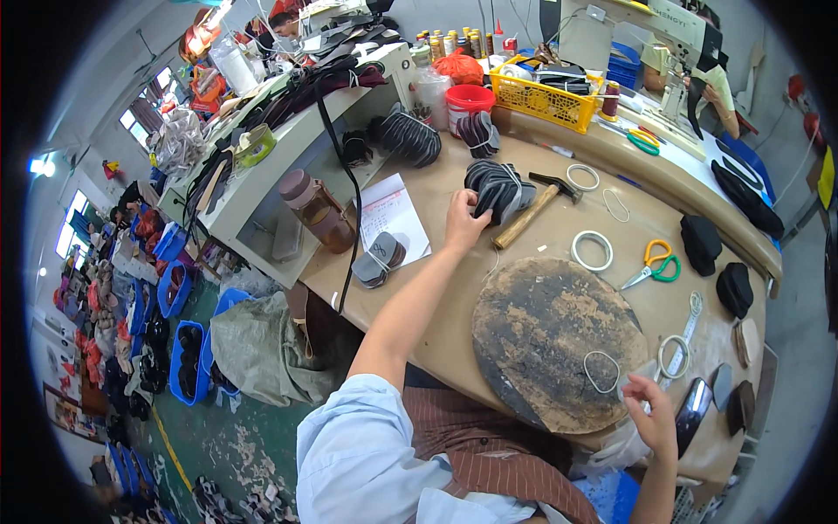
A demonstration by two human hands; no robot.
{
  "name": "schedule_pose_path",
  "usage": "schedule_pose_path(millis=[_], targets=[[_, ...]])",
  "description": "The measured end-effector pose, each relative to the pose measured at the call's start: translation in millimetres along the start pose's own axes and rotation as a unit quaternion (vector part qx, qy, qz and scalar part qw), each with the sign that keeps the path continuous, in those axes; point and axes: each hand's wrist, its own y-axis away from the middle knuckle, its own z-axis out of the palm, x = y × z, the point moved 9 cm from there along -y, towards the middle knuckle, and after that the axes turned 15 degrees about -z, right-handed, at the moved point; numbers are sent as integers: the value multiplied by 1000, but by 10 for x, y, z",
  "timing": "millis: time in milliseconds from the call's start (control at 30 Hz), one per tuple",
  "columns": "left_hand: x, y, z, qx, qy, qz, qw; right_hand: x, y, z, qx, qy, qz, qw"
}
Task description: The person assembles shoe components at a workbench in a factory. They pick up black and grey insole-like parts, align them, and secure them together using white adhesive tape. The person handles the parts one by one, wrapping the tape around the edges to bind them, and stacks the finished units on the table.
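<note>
My left hand (467, 223) reaches across the table, its fingers closed on the near left end of a bundle of dark shoe-part pieces (499, 189) tied with a light band. A hammer (531, 214) with a wooden handle lies right beside that bundle. My right hand (650, 412) is held over the lower right edge of a worn round board (559, 336), fingers apart and nothing seen in them. Close to its fingertips, a thin rubber band (601, 373) lies on the board. Two more dark bundles (410, 138) (478, 134) stand farther back.
A bottle (316, 210), a written sheet (397, 210) and a banded grey stack (379, 259) lie at left. Tape rolls (592, 251), scissors (655, 265) and black pieces (701, 244) are at right. A red bucket (470, 106) and yellow basket (546, 98) stand behind.
</note>
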Motion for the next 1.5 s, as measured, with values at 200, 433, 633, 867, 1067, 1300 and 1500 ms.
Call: schedule_pose_path(millis=[200,433,633,867,1067,1300,1500], targets=[[125,-231,-85,75,-39,-1,996,-54,7,45,-2,32,-34,999],[103,-811,462,-215,-167,-180,945,533,514,-118,4,-71,114,991],[233,-567,531,-235,-157,-94,955,495,446,-361,33,-16,151,988],[1043,144,-372,-200,-12,106,974,240,130,-506,6,51,70,996],[2457,1746,-663,-432,-85,368,819,-280,-339,-107,-77,26,-194,978],[1707,3319,-536,-150,-139,582,787,-898,-675,1224,-127,34,-186,974],[1088,3112,-879,-15,-187,136,973,-786,-635,1419,-110,16,-117,987]])
